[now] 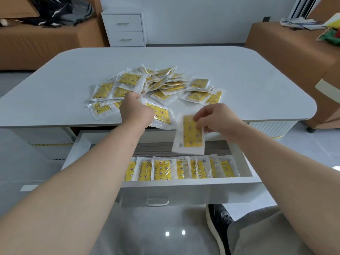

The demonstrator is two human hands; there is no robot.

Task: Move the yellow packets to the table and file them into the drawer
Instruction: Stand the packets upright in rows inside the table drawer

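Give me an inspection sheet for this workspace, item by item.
Surface: white table, open drawer below its front edge.
Job's things: yellow packets piled loose on the table; filed row standing in the drawer.
Clutter: nothing seen.
Grippers: left hand grips edge packet at the table's front; right hand pinches second packet over the drawer.
Cables: nothing seen.
Surroundings: white cabinet, brown sofas, one shoe on the floor.

I saw that the packets [158, 85] were bright yellow, printed with small pale stars and round red-centred motifs, sealed in clear wrappers with white edges. The worktop [239, 70] was pale grey. The drawer [184, 182] was white, its floor striped grey-brown. The shoe [219, 223] was black with a white sole, and the sofa [36, 46] was tan.
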